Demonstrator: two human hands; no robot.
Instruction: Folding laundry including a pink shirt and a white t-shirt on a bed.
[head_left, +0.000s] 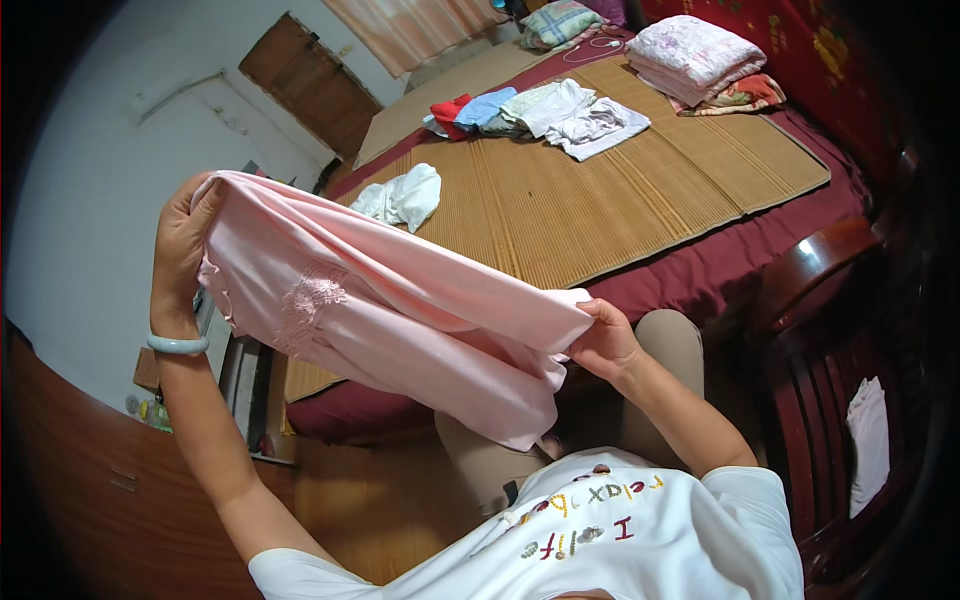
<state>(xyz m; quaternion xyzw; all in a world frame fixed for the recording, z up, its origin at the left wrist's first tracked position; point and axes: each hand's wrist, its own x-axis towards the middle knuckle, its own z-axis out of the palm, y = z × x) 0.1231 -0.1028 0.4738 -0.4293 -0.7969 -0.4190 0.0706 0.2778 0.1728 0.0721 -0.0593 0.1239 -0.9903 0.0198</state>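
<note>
A pink long-sleeved garment with lace trim (420, 322) is stretched between my two hands, above my lap and the near edge of the bed. My left hand (184, 240), with a pale bangle on its wrist, grips the garment's upper corner at the left. My right hand (606, 341) pinches the end of a sleeve near my knee. The rest of the garment hangs down between the hands. Beyond it, a crumpled white cloth (405, 196) lies on the woven bed mat (570, 217).
Several white, blue and red clothes (551, 109) lie farther back on the mat. A folded floral quilt (694, 56) sits at the upper right. To my right stands a dark wooden chair (814, 270) with a folded pale cloth (868, 446). A wooden cabinet (97, 480) is at the left.
</note>
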